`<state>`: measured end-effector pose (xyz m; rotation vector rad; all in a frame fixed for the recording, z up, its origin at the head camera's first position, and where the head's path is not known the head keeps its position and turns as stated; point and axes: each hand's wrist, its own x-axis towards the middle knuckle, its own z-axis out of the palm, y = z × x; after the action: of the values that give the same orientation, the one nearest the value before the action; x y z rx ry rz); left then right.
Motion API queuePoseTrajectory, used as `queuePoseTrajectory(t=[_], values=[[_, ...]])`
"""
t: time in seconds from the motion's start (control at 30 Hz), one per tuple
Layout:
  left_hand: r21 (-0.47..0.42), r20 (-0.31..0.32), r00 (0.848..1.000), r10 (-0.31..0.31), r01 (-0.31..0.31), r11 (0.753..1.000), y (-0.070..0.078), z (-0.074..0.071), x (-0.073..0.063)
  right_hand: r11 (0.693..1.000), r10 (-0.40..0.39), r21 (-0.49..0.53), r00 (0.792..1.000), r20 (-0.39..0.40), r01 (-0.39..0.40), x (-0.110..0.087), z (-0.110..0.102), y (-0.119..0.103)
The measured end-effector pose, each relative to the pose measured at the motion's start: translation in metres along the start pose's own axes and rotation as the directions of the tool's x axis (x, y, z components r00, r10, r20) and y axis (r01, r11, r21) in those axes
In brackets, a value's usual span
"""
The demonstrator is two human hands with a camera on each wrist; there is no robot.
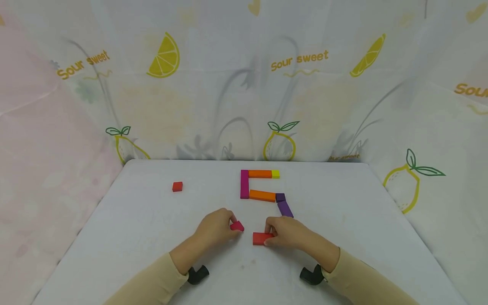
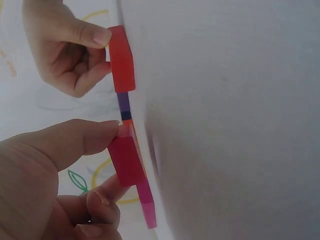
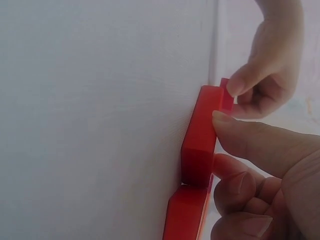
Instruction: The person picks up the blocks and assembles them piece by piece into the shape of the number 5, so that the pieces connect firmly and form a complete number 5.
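My left hand (image 1: 215,226) pinches a small pinkish-red block (image 1: 237,226) between thumb and fingers, just left of centre on the table. In the left wrist view this crimson block (image 2: 126,160) shows close up, with the thumb on its upper end. To the right, my right hand (image 1: 291,233) pinches a longer red block (image 1: 260,239) from its right side. The right wrist view shows that red block (image 3: 202,125) with its near end close to another red block (image 3: 184,215). This other one is hidden by the hand in the head view.
Beyond the hands, a magenta block (image 1: 244,184), an orange block (image 1: 260,174), a yellow block (image 1: 275,174), a second orange block (image 1: 262,195) and purple blocks (image 1: 285,209) form a joined line. A lone red block (image 1: 177,187) lies far left on the white table (image 1: 145,237).
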<state>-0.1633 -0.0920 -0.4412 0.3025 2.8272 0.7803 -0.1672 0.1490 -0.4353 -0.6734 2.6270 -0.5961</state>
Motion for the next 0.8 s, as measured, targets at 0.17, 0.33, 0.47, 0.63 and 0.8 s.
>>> queuePoseTrajectory(t=[0.17,0.33,0.47,0.63,0.8], values=[[0.018,0.005,1.0,0.015,-0.015,1.0,0.0024,0.0032,-0.0003,1.0,-0.008,0.01,1.0,-0.003,0.008,-0.0005,-0.001,-0.0008],[0.039,0.009,1.0,0.03,-0.03,0.999,0.0051,0.005,-0.0003,1.0,-0.009,0.015,1.0,0.001,0.008,-0.0009,-0.0021,-0.0015],[0.039,0.008,0.999,0.034,-0.034,0.999,0.0063,0.0056,0.0002,1.0,-0.006,0.014,1.0,0.006,0.006,-0.0007,-0.0021,-0.0021],[0.039,0.01,0.999,0.04,-0.04,0.998,0.0056,0.0088,0.0014,1.0,0.002,0.016,1.0,0.012,-0.002,-0.0014,-0.0024,-0.0042],[0.053,0.005,0.999,0.046,-0.046,0.998,0.0055,0.0102,0.0023,1.0,0.002,0.017,1.0,0.009,-0.002,-0.0018,-0.0035,-0.0045]])
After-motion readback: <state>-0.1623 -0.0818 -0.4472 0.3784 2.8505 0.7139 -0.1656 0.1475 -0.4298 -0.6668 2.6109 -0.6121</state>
